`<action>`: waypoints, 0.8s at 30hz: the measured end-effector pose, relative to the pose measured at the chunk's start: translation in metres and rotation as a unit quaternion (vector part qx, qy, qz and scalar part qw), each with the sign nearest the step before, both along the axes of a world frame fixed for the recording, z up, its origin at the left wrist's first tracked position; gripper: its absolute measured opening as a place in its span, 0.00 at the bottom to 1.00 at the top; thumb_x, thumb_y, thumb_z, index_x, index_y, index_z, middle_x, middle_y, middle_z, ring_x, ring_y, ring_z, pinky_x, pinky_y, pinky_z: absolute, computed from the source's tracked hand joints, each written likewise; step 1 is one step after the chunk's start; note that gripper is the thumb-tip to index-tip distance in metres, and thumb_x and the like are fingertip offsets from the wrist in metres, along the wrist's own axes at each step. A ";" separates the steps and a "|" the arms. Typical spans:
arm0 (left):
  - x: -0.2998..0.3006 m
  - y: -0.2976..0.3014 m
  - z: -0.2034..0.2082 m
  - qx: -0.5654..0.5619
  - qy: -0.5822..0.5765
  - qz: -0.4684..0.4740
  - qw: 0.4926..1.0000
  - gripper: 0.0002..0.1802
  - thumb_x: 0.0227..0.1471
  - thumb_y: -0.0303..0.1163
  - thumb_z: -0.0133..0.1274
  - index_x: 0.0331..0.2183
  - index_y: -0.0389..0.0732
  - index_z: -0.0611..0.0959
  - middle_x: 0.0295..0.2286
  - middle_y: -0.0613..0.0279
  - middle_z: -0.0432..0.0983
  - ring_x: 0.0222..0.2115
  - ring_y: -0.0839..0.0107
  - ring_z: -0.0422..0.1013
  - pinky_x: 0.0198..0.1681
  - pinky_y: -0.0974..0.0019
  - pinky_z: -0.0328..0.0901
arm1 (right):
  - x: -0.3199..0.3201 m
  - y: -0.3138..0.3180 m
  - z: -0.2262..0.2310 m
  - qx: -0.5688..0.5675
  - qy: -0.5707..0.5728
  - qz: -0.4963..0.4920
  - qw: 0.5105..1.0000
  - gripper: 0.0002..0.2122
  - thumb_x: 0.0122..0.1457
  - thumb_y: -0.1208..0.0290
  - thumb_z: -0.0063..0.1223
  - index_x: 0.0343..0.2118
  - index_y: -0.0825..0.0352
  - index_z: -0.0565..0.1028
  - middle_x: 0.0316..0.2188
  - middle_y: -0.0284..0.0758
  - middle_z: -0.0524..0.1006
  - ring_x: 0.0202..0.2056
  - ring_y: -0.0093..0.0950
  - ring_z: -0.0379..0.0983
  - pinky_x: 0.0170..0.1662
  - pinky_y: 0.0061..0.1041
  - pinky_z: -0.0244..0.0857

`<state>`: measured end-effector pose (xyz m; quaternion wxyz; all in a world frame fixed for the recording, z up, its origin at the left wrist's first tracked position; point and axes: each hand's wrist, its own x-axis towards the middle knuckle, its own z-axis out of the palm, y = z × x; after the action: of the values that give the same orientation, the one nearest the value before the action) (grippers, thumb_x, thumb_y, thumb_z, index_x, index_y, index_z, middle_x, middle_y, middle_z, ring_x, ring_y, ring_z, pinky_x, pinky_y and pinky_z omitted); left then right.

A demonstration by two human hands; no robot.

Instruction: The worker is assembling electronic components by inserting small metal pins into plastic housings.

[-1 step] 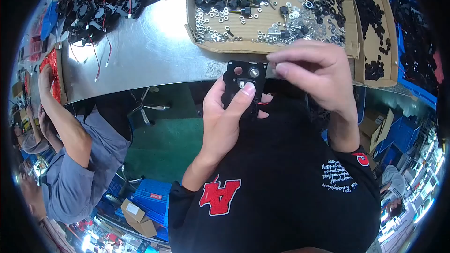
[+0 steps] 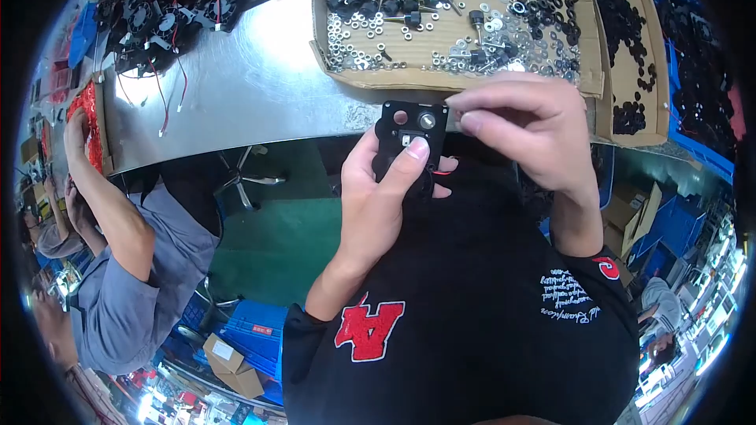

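Observation:
My left hand (image 2: 378, 189) is closed round a small black panel (image 2: 387, 138), thumb across its face and fingers behind. The panel has a round hole, a white connector (image 2: 406, 141) and a metal threaded post with a nut (image 2: 428, 121) near its upper right corner. A short piece of red wire shows beside the fingers. Just right of that corner, my right hand (image 2: 535, 126) has thumb and forefinger brought together. Whatever lies between those fingertips, if anything, is too small to make out. Both hands are at the front edge of the metal table (image 2: 260, 102).
Beyond my hands, a cardboard tray (image 2: 378, 79) holds black knobs with metal shafts, nuts, washers and black rings. Another tray (image 2: 657, 110) of black rings stands right of it. Fan assemblies (image 2: 161, 24) with wires lie far left. A co-worker's arm (image 2: 110, 197) reaches onto the table at left.
My right hand has shifted very slightly left, toward the panel. The left hand and the panel have barely moved.

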<state>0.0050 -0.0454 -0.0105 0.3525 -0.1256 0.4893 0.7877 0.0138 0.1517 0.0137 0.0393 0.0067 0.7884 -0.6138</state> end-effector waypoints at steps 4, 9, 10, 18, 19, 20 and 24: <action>0.000 0.003 0.000 -0.005 0.003 -0.012 1.000 0.24 0.57 0.34 0.54 0.50 0.32 0.68 0.38 0.53 0.76 0.33 0.67 0.77 0.30 0.68 0.74 | 0.003 -0.006 -0.008 0.048 0.094 0.013 0.994 0.07 0.50 0.82 0.58 0.33 0.72 0.80 0.28 0.37 0.79 0.29 0.25 0.75 0.32 0.20 0.67; 0.003 0.007 -0.001 -0.007 0.007 -0.008 1.000 0.23 0.57 0.34 0.53 0.50 0.32 0.69 0.37 0.55 0.76 0.33 0.69 0.77 0.30 0.69 0.74 | 0.000 -0.005 -0.018 0.098 0.168 0.038 0.980 0.08 0.48 0.81 0.59 0.33 0.69 0.81 0.28 0.36 0.78 0.29 0.28 0.75 0.32 0.22 0.67; 0.003 0.007 -0.001 -0.010 0.004 -0.009 1.000 0.23 0.57 0.34 0.53 0.50 0.32 0.69 0.37 0.55 0.76 0.33 0.69 0.77 0.30 0.69 0.74 | 0.000 -0.005 -0.018 0.105 0.166 0.041 0.980 0.08 0.48 0.81 0.60 0.33 0.68 0.81 0.28 0.35 0.78 0.29 0.28 0.75 0.31 0.22 0.67; 0.005 0.015 0.003 -0.063 0.035 0.014 0.997 0.23 0.57 0.32 0.53 0.50 0.30 0.69 0.36 0.56 0.76 0.33 0.71 0.76 0.30 0.70 0.74 | 0.002 -0.005 -0.017 0.219 0.249 0.044 0.942 0.10 0.45 0.80 0.62 0.33 0.67 0.80 0.28 0.35 0.77 0.29 0.30 0.76 0.31 0.25 0.69; 0.005 0.016 0.004 -0.075 0.043 0.014 0.996 0.23 0.57 0.31 0.53 0.50 0.30 0.69 0.36 0.56 0.76 0.33 0.71 0.76 0.30 0.70 0.74 | 0.001 -0.006 -0.017 0.232 0.258 0.041 0.937 0.10 0.45 0.80 0.62 0.33 0.67 0.80 0.28 0.35 0.77 0.29 0.31 0.76 0.31 0.25 0.70; 0.005 0.016 0.004 -0.075 0.042 0.013 0.996 0.23 0.57 0.31 0.53 0.50 0.30 0.69 0.36 0.56 0.76 0.33 0.71 0.76 0.30 0.70 0.74 | 0.002 -0.007 -0.015 0.232 0.257 0.040 0.937 0.10 0.45 0.80 0.62 0.33 0.67 0.80 0.28 0.35 0.77 0.29 0.31 0.76 0.31 0.25 0.70; 0.004 0.015 0.005 -0.080 0.042 0.016 0.996 0.22 0.57 0.31 0.53 0.50 0.29 0.69 0.36 0.57 0.77 0.34 0.71 0.76 0.30 0.70 0.74 | 0.005 -0.011 -0.016 0.248 0.250 0.024 0.936 0.09 0.46 0.79 0.62 0.33 0.67 0.79 0.27 0.35 0.77 0.29 0.32 0.76 0.31 0.26 0.70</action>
<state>0.0089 -0.0302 -0.0058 0.3075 -0.1280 0.5632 0.7562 0.0183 0.1406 -0.0024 -0.1471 -0.1561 0.8998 -0.3800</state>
